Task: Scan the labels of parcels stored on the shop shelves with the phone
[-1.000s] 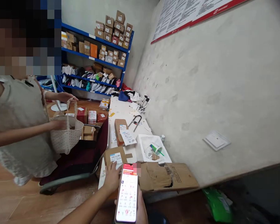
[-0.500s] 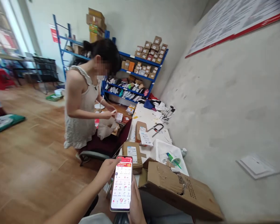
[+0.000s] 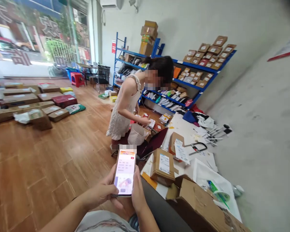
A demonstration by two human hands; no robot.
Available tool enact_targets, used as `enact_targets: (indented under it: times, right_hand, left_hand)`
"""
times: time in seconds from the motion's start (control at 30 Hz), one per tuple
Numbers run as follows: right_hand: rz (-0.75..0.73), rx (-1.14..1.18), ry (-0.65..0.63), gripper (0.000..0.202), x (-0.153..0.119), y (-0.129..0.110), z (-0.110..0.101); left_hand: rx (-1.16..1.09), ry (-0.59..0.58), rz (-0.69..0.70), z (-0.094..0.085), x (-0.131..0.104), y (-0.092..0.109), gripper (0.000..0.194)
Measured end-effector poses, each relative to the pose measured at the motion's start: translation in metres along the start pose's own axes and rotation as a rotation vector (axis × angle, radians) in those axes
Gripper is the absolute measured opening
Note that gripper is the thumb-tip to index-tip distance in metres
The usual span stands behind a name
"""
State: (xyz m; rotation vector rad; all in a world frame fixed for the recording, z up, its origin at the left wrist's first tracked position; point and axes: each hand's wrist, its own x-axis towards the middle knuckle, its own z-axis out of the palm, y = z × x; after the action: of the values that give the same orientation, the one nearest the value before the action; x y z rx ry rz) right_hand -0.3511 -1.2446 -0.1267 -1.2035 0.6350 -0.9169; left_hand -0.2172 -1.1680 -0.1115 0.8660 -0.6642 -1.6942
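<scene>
A: In the head view, where's the phone (image 3: 125, 172)?
B: Between the hands, touching both, screen up. Its long axis tilts slightly, from just past 12 o'clock to just past 6.
A: And the left hand (image 3: 105, 190)?
B: At 8 o'clock from the phone, curled round its left side, thumb over the lower left corner.
A: Pressing?
B: Can't tell; the thumb lies at the screen's edge.
A: The right hand (image 3: 139, 191)?
B: At 4 o'clock from the phone, partly curled along its right edge; its far fingers are hidden.
A: Which is nearer the box (image 3: 162, 166) on the table (image 3: 181, 126)?
B: The right. The box lies at 2 o'clock from it, apart from the phone.
</scene>
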Motion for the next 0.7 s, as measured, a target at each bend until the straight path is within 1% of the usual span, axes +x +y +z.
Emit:
enact_targets:
  times: [0.1, 0.17, 0.23, 0.37, 0.53, 0.63, 0.7]
  right_hand:
    - [0.143, 0.160, -0.161, 0.046, 0.015, 0.001, 0.033]
    - [0.178, 0.195, -0.232, 0.044, 0.025, 0.006, 0.059]
    - [0.200, 0.185, -0.280, 0.047, 0.034, 0.013, 0.088]
    - [0.222, 0.109, -0.279, 0.053, 0.046, 0.029, 0.155]
    - [0.219, 0.099, -0.284, 0.055, 0.058, 0.052, 0.240]
    - [0.229, 0.115, -0.317, 0.054, 0.063, 0.066, 0.280]
    - [0.246, 0.134, -0.372, 0.052, 0.065, 0.074, 0.299]
  left_hand:
    - [-0.004, 0.084, 0.057, -0.026, -0.017, 0.009, 0.112]
    - [-0.019, 0.133, 0.082, -0.047, -0.031, 0.017, 0.111]
    - [-0.048, 0.141, 0.100, -0.070, -0.048, 0.028, 0.109]
    - [-0.099, 0.122, 0.137, -0.119, -0.086, 0.055, 0.106]
    - [-0.112, 0.192, 0.167, -0.176, -0.134, 0.088, 0.114]
    - [-0.119, 0.228, 0.189, -0.204, -0.160, 0.103, 0.112]
    - [-0.130, 0.230, 0.201, -0.220, -0.176, 0.110, 0.111]
